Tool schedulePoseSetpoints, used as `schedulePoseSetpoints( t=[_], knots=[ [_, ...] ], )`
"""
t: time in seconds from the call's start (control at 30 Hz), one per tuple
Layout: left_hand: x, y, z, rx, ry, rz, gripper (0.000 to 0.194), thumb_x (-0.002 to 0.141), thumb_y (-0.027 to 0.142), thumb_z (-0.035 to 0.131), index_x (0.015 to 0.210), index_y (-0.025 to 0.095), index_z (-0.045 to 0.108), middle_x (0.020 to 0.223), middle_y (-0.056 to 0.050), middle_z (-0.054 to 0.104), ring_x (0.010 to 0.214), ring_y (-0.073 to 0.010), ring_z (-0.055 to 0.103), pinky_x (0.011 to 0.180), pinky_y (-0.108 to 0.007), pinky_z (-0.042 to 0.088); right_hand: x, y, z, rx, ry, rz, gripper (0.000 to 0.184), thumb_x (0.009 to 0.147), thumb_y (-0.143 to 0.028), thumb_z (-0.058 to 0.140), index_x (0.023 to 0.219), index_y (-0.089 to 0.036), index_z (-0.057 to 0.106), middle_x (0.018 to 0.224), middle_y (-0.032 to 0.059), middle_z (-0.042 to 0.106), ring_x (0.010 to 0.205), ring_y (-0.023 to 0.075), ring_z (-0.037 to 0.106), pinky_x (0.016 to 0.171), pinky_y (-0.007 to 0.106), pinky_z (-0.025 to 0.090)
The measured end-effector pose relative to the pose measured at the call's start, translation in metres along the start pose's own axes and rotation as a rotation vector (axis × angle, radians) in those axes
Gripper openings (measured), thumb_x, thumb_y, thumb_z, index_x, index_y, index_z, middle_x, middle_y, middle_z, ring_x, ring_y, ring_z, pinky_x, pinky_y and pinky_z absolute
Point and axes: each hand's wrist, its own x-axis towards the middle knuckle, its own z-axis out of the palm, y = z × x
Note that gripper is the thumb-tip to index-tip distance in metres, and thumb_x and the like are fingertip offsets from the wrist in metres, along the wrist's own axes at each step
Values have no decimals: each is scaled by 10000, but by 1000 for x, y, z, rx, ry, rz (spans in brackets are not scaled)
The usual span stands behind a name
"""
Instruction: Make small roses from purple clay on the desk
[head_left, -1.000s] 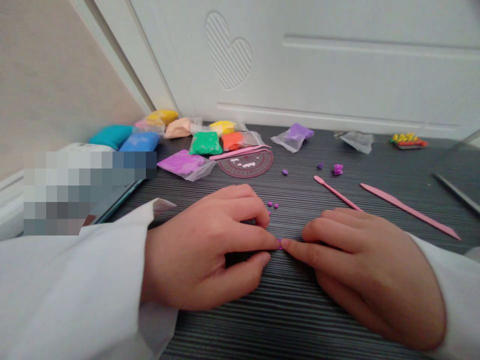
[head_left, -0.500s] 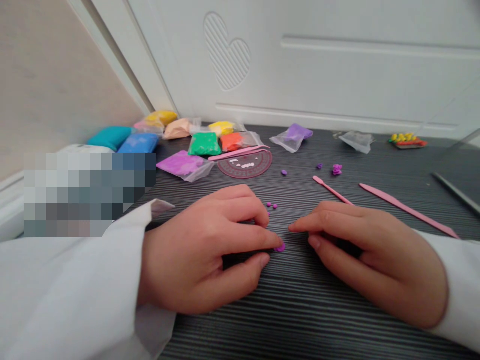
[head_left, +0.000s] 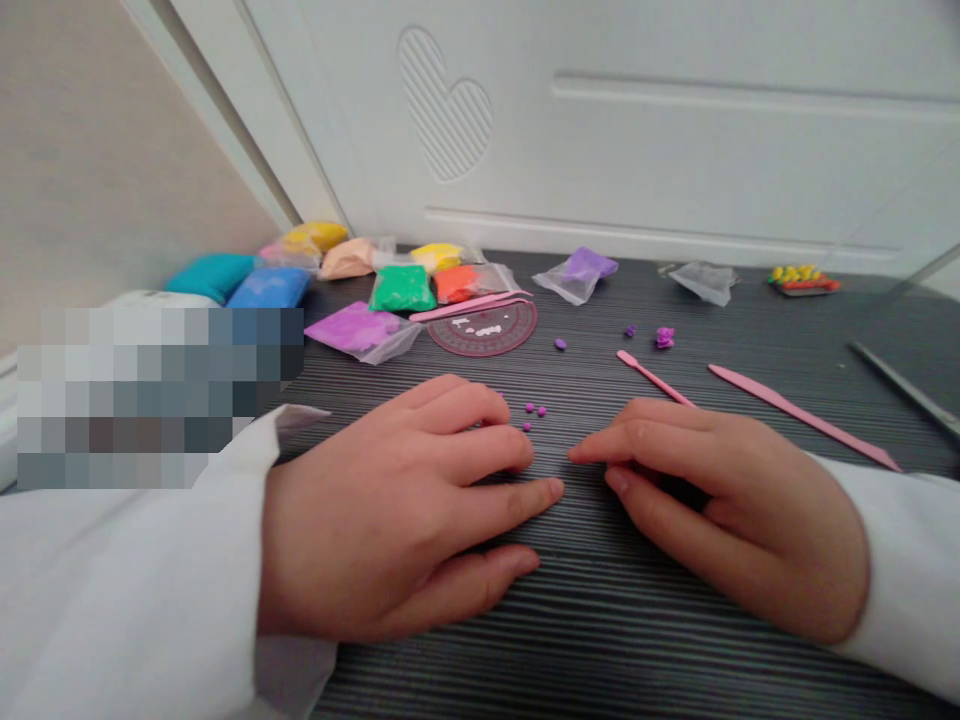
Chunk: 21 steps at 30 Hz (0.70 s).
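My left hand (head_left: 397,510) lies palm down on the dark ribbed tabletop (head_left: 600,620), fingers spread and pointing right. My right hand (head_left: 724,510) rests facing it with its fingers loosely curled, and a narrow gap separates the fingertips. Neither hand shows anything held. Several tiny purple clay balls (head_left: 534,411) sit just beyond my left fingertips. The larger purple clay bit from earlier does not show and may lie under my left fingers. Farther off lie a purple clay lump (head_left: 664,338) and a pink clay modelling tool (head_left: 652,377).
Bags of coloured clay, including green (head_left: 402,288) and purple (head_left: 356,331), lie along the back left against a white door (head_left: 637,130). A round maroon cutting mat (head_left: 484,328) sits among them. A longer pink tool (head_left: 802,415) lies at right, and a blurred object (head_left: 150,395) at left.
My right hand has stayed about the same. My left hand has flattened and its fingers have spread. The purple clay bit by my left fingertip no longer shows.
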Motion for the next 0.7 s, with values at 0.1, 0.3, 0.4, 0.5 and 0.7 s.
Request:
schedulePoseSetpoints(
  t=[0.1,0.3,0.4,0.5,0.7],
  knots=[
    [-1,-4,1,-69,-3,-33,306,829,284,518,1114,218,609,916,-51,606,900,-221,451,840,-398,391,0,0,0,3,2,2,308,811,-75,444,1048,-171,617,798,-19,568,728,62,504,683,190,368],
    [1,-12,1,-331,-1,-124,289,805,215,566,1088,224,621,957,-31,551,934,-146,464,828,-252,415,0,1,0,10,2,5,325,805,-69,442,1062,-180,608,811,-25,577,725,56,512,674,189,377],
    [3,-13,1,-328,4,-138,266,818,150,536,1053,219,640,924,-23,562,915,-128,474,819,-233,410,-1,1,0,5,5,10,329,807,-73,442,1068,-185,607,818,-27,579,730,54,514,676,188,380],
    [3,-10,1,-317,75,-110,278,810,97,507,1023,196,656,879,-35,574,873,-137,477,783,-257,413,-1,1,1,2,12,7,329,806,-74,440,1066,-182,610,820,-27,579,733,51,514,679,180,378],
    [2,-3,0,-235,78,-19,240,778,126,509,934,165,687,784,-55,581,801,-178,448,772,-334,410,0,2,0,-9,9,-5,329,809,-73,440,1069,-183,608,809,-26,572,731,60,512,672,190,375]
  ],
)
